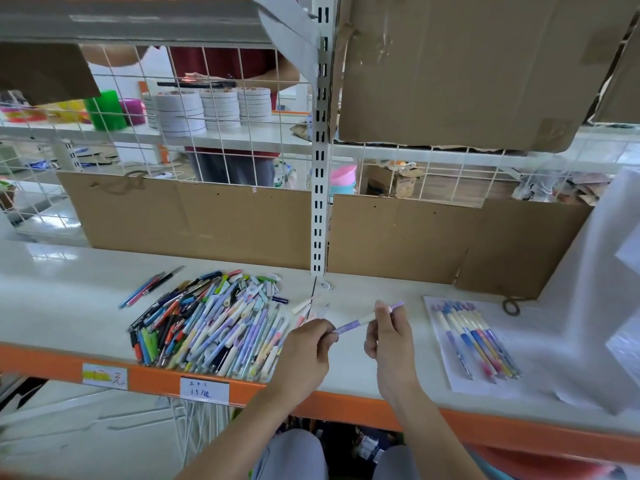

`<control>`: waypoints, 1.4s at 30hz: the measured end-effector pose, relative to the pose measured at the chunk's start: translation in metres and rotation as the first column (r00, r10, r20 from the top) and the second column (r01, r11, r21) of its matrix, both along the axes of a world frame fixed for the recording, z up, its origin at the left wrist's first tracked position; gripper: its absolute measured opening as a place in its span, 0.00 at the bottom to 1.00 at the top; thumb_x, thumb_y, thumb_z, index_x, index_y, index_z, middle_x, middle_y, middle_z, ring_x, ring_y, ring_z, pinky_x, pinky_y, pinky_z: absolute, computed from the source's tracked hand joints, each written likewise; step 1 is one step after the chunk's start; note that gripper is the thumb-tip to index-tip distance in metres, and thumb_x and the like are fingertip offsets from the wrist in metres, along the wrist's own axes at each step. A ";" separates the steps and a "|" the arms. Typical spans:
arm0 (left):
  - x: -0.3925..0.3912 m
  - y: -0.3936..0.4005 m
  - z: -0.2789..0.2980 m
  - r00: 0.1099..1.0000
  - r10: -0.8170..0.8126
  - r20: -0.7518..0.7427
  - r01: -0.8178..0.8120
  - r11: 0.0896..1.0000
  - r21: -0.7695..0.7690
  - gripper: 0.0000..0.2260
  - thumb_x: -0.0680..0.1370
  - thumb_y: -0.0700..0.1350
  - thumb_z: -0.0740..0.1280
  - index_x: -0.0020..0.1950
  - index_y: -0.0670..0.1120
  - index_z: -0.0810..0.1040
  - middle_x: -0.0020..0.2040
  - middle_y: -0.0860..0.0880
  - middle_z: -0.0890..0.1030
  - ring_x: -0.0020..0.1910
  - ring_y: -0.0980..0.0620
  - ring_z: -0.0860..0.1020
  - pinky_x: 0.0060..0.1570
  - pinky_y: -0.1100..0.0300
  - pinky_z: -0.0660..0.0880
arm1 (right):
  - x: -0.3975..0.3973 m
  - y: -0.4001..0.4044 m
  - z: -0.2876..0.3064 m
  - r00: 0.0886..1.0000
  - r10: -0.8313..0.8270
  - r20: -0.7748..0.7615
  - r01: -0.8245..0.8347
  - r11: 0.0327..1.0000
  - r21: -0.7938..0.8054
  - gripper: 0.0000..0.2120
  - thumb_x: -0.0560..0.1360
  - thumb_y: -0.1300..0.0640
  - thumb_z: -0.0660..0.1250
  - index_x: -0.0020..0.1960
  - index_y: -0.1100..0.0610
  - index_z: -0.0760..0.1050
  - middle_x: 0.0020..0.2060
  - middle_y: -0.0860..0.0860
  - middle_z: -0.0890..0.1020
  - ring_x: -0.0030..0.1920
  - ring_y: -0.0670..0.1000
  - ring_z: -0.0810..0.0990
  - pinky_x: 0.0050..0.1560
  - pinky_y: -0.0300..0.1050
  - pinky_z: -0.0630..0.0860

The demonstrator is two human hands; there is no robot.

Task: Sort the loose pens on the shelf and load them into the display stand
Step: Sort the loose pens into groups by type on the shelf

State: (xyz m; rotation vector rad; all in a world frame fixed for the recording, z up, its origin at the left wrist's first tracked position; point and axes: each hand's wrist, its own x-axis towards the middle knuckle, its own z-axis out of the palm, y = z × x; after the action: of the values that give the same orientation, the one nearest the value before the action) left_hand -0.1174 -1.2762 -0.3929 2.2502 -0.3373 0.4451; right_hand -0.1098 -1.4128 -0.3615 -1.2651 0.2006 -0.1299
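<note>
A big heap of loose pens lies on the white shelf, left of centre. Both hands hold one purple-and-white pen above the shelf. My left hand pinches its lower purple end. My right hand grips its upper part, and the purple tip sticks out past the fingers. To the right, several sorted pens lie side by side on a white sheet of paper. No display stand is recognisable in view.
A few slim pens lie apart at the heap's far left; a couple of loose pens lie just beyond my hands. Cardboard panels line the shelf's back. A white upright divides the shelf. Another person stands behind the wire mesh.
</note>
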 end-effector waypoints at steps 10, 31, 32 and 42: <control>0.010 -0.037 -0.026 0.998 -0.046 -0.039 0.055 0.962 0.267 0.12 0.81 0.51 0.59 0.48 0.45 0.76 0.43 0.51 0.74 0.36 0.54 0.72 0.33 0.60 0.63 | 0.006 -0.037 -0.024 0.965 0.180 -0.192 -0.242 0.894 -0.377 0.09 0.80 0.58 0.59 0.44 0.62 0.70 0.35 0.53 0.78 0.27 0.47 0.74 0.25 0.38 0.65; 0.022 -0.025 -0.053 0.997 0.068 -0.044 -0.052 0.957 0.285 0.08 0.78 0.47 0.60 0.51 0.46 0.77 0.48 0.52 0.73 0.45 0.57 0.71 0.45 0.64 0.71 | 0.044 -0.155 -0.054 0.983 -0.063 -0.174 -0.183 -0.202 -0.962 0.11 0.80 0.57 0.54 0.59 0.52 0.70 0.57 0.53 0.74 0.53 0.57 0.78 0.41 0.45 0.73; 0.023 -0.025 -0.053 0.997 0.072 -0.042 -0.056 0.955 0.290 0.08 0.78 0.47 0.60 0.51 0.46 0.77 0.48 0.52 0.73 0.45 0.56 0.71 0.45 0.64 0.71 | 0.045 -0.158 -0.054 0.985 -0.076 -0.154 -0.166 -0.192 -0.967 0.11 0.79 0.57 0.55 0.59 0.52 0.71 0.57 0.52 0.76 0.54 0.56 0.78 0.43 0.44 0.74; 0.026 -0.023 -0.055 0.998 0.055 -0.009 -0.049 0.947 0.316 0.11 0.79 0.48 0.58 0.55 0.47 0.76 0.51 0.52 0.73 0.48 0.56 0.71 0.49 0.64 0.70 | 0.044 -0.164 -0.048 0.985 -0.111 -0.130 -0.157 -0.279 -0.947 0.12 0.80 0.57 0.53 0.61 0.52 0.70 0.55 0.51 0.75 0.50 0.54 0.79 0.43 0.44 0.74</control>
State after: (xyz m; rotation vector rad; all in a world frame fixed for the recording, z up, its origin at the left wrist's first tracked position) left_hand -0.0918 -1.2988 -0.4476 2.5791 -0.3617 0.4219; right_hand -0.0663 -1.5769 -0.4097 -3.1373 0.1975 -0.1445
